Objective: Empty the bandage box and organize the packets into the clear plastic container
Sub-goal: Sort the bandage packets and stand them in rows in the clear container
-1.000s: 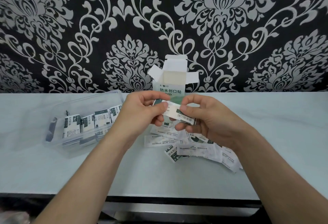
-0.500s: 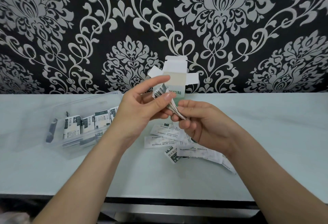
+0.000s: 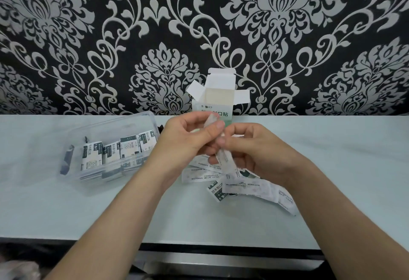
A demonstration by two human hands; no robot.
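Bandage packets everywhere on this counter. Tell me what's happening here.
A person is sorting bandages. The left hand and right hand both pinch one bandage packet above the table, in front of the opened bandage box, which stands upright by the wall. Stored packets stand in a row inside the clear plastic container on the left. A loose pile of packets lies on the table below the right hand, not yet put away.

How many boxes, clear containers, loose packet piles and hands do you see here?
Bandage box: 1
Clear plastic container: 1
Loose packet pile: 1
Hands: 2, left hand and right hand, both pinching the blurred held packets
Total: 5
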